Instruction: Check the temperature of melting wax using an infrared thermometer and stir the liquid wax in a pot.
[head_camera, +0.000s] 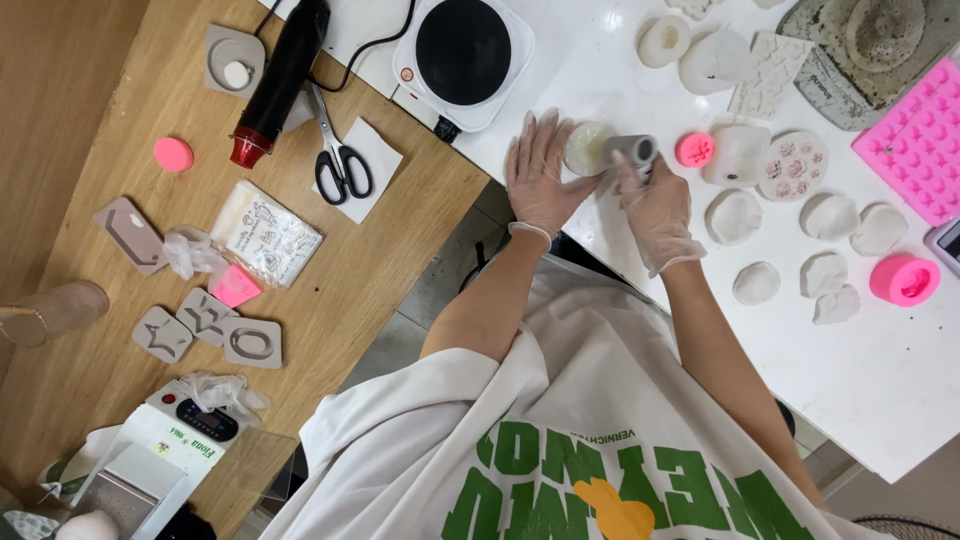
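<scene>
White table edge (560, 215), left hand (540, 170) steadying jar (588, 148), right hand (655, 200) gripping cylinder (632, 150)

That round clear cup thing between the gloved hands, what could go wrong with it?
1. The round translucent cup sits near the white table's edge; a nudge might knock it off.
2. The right hand holds a small grey cylinder against it; pushing hard might tip it.
3. The left hand only rests beside it, so it could slide.
</scene>
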